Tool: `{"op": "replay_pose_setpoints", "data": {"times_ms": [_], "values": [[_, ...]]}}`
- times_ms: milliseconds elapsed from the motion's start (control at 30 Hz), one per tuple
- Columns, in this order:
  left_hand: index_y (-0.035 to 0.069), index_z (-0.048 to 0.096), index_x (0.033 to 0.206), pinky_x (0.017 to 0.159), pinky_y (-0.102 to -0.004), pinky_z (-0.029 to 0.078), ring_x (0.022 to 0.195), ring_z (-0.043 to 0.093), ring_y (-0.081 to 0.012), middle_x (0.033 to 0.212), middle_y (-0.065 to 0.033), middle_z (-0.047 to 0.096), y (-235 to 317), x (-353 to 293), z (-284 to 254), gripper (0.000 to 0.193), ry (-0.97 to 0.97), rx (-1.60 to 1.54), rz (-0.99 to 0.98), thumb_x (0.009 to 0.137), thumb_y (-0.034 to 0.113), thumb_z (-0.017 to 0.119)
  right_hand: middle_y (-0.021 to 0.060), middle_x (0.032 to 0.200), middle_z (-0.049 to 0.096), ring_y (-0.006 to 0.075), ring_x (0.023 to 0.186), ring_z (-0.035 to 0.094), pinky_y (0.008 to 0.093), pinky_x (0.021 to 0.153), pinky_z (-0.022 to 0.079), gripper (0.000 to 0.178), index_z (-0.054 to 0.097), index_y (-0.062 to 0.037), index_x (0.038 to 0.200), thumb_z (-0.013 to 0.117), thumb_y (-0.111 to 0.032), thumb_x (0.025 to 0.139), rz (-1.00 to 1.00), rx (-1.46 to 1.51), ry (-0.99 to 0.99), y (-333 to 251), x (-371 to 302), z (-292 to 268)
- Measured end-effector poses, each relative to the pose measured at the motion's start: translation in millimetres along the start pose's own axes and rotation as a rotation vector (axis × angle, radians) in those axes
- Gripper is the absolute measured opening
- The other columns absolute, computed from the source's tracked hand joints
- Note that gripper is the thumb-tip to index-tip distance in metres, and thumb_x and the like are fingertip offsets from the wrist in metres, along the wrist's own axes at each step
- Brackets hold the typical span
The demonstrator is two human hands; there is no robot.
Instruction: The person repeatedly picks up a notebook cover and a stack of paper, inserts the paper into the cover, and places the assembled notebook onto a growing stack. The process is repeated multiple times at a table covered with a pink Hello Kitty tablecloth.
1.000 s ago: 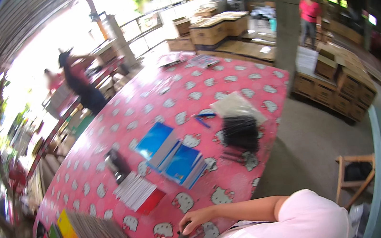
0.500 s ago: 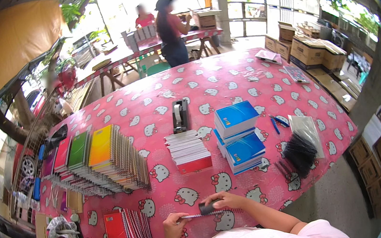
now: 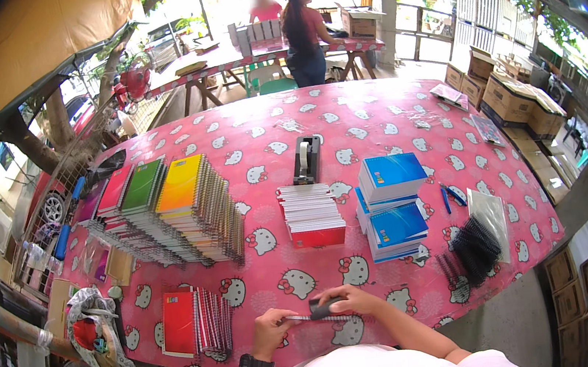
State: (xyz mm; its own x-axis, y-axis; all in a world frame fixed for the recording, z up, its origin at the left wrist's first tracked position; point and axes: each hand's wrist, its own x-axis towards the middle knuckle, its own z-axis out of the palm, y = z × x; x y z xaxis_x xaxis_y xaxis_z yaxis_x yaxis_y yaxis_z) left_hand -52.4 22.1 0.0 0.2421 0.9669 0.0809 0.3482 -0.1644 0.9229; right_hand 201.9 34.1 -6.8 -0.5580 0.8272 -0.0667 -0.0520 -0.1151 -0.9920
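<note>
At the table's near edge, my left hand [image 3: 274, 330] pinches the left end of a thin notebook [image 3: 298, 318] seen edge-on. A row of wire or coil loops runs along its edge. My right hand [image 3: 352, 300] is closed round a short, dark, rounded block [image 3: 322, 308], which rests against that bound edge. What the block is, I cannot tell. Left of my hands lies a row of red spiral notebooks [image 3: 179, 325], leaning together. Straight ahead is a stack of unbound red-covered booklets [image 3: 318, 237], with a black tape dispenser [image 3: 307, 161] behind it.
Tall stacks of spiral notebooks [image 3: 178, 180] in several colours stand at left. Blue-covered booklets [image 3: 397, 225] are piled right of centre. Farther right lie blue-handled cutters [image 3: 454, 196] and black binding coils [image 3: 474, 245]. A plastic bag [image 3: 96, 332] hangs at the near left corner. Two people are behind.
My view has swung a little to the left, so the table's things sit farther right. Both hands keep their grip on the notebook and block. The standing person's arm has come down.
</note>
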Motion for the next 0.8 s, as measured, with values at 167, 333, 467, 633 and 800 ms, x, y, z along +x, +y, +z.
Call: {"op": "replay_pose_setpoints", "data": {"times_ms": [167, 333, 467, 633, 800], "values": [[0.006, 0.072, 0.091, 0.046, -0.0207, 0.043, 0.054, 0.056, -0.0049, 0.070, -0.0029, 0.066, 12, -1, 4, 0.020, -0.020, -0.051, -0.036, 0.073, -0.002, 0.072, 0.0138, 0.118, 0.061, 0.0214, 0.106, 0.056, 0.0336, 0.093, 0.040, 0.051, 0.067, -0.0019, 0.103, 0.070, -0.045, 0.075, 0.330, -0.276, 0.054, -8, 6, -2], [0.006, 0.072, 0.093, 0.062, -0.0242, 0.051, 0.069, 0.064, -0.0110, 0.081, -0.0075, 0.069, 4, -1, 4, 0.024, -0.024, -0.066, -0.130, 0.069, 0.000, 0.074, 0.0083, 0.095, 0.065, 0.0153, 0.088, 0.058, 0.0283, 0.079, 0.045, 0.047, 0.068, -0.0018, 0.100, 0.072, -0.042, 0.076, -0.002, -0.201, -0.033, -10, 6, 6], [0.006, 0.073, 0.094, 0.059, -0.0226, 0.049, 0.065, 0.062, -0.0087, 0.078, -0.0060, 0.069, 9, -2, 4, 0.025, -0.027, -0.137, -0.197, 0.070, 0.001, 0.075, 0.0093, 0.108, 0.062, 0.0161, 0.096, 0.055, 0.0297, 0.086, 0.042, 0.045, 0.067, -0.0027, 0.101, 0.073, -0.040, 0.077, 0.238, -0.190, 0.030, -16, 11, 0], [0.005, 0.073, 0.096, 0.055, -0.0211, 0.047, 0.061, 0.059, -0.0072, 0.074, -0.0028, 0.068, 3, -1, 2, 0.022, -0.022, -0.094, -0.154, 0.074, 0.004, 0.075, 0.0154, 0.125, 0.056, 0.0255, 0.104, 0.054, 0.0365, 0.090, 0.044, 0.053, 0.066, -0.0043, 0.108, 0.076, -0.044, 0.074, 0.043, -0.440, 0.076, -16, 11, 3], [0.005, 0.073, 0.095, 0.056, -0.0205, 0.047, 0.063, 0.059, -0.0062, 0.073, -0.0016, 0.068, 11, 6, 3, 0.020, 0.011, -0.245, -0.259, 0.075, 0.005, 0.074, 0.0173, 0.116, 0.059, 0.0325, 0.113, 0.050, 0.0420, 0.097, 0.041, 0.050, 0.065, -0.0057, 0.107, 0.073, -0.043, 0.075, -0.208, -0.938, 0.443, -21, 1, -10]]}}
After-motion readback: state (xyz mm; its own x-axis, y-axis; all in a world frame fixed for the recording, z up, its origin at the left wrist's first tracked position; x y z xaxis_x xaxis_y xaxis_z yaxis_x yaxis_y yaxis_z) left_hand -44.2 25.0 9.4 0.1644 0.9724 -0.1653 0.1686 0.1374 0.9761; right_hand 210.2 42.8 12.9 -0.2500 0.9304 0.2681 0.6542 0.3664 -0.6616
